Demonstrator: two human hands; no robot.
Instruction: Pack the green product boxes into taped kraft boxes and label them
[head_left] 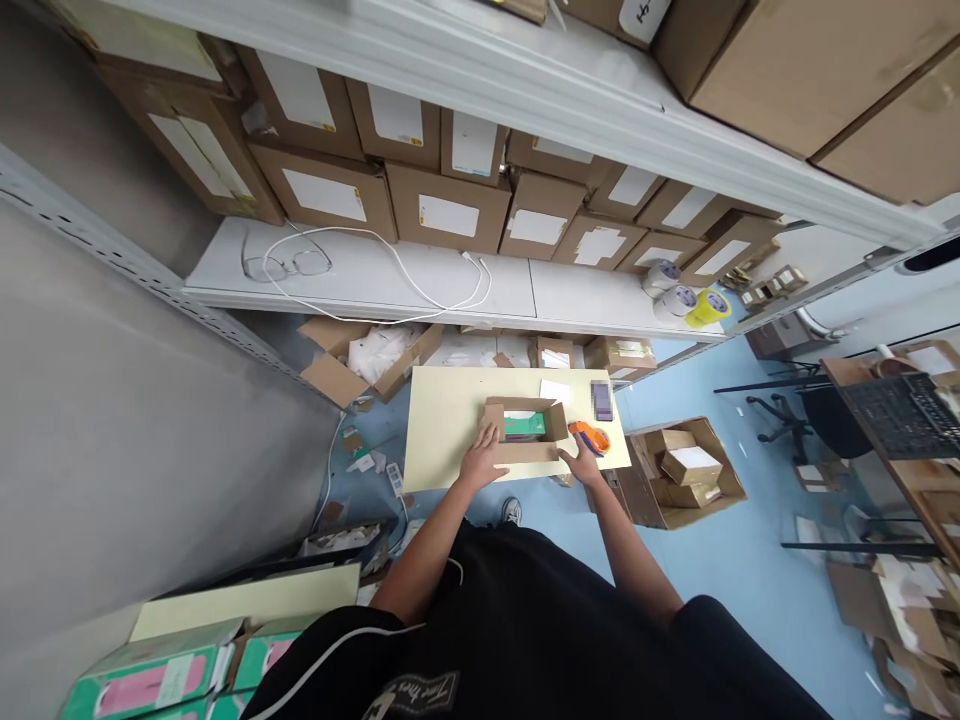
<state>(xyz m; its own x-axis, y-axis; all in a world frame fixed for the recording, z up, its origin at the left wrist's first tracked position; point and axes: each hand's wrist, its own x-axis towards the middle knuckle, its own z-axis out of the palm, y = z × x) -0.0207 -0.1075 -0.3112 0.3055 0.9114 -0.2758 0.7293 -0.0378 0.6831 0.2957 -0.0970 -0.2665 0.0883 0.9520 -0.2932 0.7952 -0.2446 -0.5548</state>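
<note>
An open cardboard box [534, 453] with its flaps folded out sits on a cream tabletop [439, 425]. Inside it lies a green box [523, 425]. My left hand [480, 462] rests on the left flap with its fingers spread. At the right front corner is my right hand [583, 464], fingers apart, the thumb side by the cardboard. Just beyond those fingers lies an orange and blue tape dispenser [594, 437]. Behind it is a dark, blurred rectangular item [601, 400], and a white paper [555, 390] lies behind the open box.
Ahead, a shelf [517, 285] bears a white cable [397, 262], glasses [289, 264], tape rolls [675, 302] and several labelled cartons [448, 215]. A large carton [739, 492] holding small boxes stands right of the table. Green-and-pink boxes [154, 690] are at lower left.
</note>
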